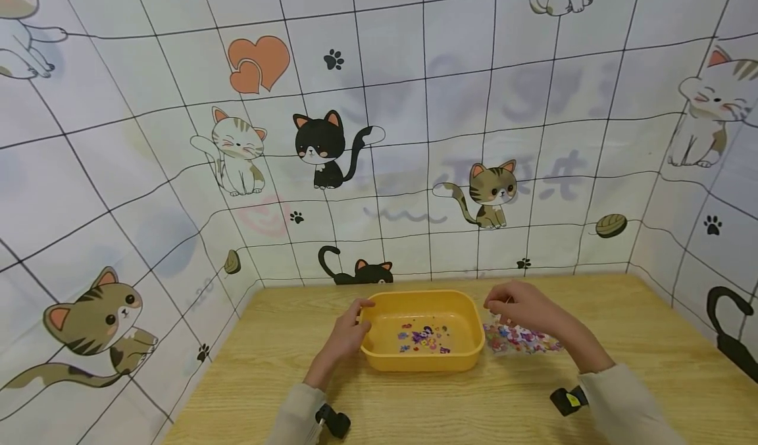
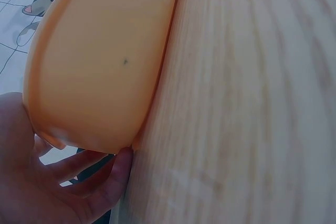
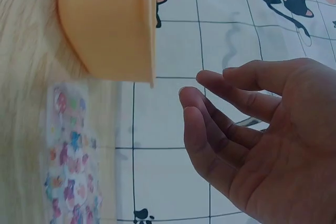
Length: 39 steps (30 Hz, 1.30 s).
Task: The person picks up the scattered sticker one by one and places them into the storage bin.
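Note:
A yellow plastic tub (image 1: 423, 364) sits on the wooden table, with small colourful pieces (image 1: 423, 335), mostly purple and pink, scattered on its bottom. My left hand (image 1: 346, 333) holds the tub's left end; in the left wrist view its curled fingers (image 2: 107, 187) meet the outer wall. To the right of the tub my right hand (image 1: 524, 307) hovers over a clear sheet or packet (image 1: 521, 341) of many-coloured, sticker-like pieces. Its fingers are loosely bent, and the right wrist view shows nothing between them. That sheet (image 3: 73, 166) lies flat beside the tub.
The wooden table (image 1: 266, 359) runs back to a white wall covering (image 1: 403, 135) with a grid and cartoon cats. Similar covering stands at the left and right sides. A small black device (image 1: 334, 422) sits on each wrist.

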Each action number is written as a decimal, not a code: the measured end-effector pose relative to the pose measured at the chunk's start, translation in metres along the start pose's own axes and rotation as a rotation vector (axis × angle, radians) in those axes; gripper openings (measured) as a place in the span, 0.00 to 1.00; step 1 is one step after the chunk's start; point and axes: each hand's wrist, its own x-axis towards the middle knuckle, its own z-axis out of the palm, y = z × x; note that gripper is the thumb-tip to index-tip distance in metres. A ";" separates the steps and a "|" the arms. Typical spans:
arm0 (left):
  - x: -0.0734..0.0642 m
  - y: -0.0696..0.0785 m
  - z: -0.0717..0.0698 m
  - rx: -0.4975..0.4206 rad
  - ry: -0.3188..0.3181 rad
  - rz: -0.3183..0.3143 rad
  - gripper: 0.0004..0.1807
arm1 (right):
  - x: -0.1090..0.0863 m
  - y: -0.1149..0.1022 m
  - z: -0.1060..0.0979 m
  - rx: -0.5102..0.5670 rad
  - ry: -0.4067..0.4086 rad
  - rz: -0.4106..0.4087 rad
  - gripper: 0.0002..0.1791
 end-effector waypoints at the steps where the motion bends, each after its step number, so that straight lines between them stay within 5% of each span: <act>1: 0.000 0.000 0.000 0.004 0.001 0.001 0.23 | -0.002 0.002 -0.001 -0.011 0.003 0.004 0.12; 23: 0.000 0.001 -0.001 0.007 0.000 0.000 0.23 | -0.027 0.068 -0.015 -0.158 0.110 0.144 0.14; 31: -0.002 0.002 -0.004 0.011 -0.007 0.003 0.23 | -0.031 0.089 -0.016 -0.298 0.131 0.227 0.21; 39: -0.002 0.002 -0.002 0.009 0.002 0.007 0.22 | -0.033 0.108 -0.013 -0.314 0.089 0.296 0.31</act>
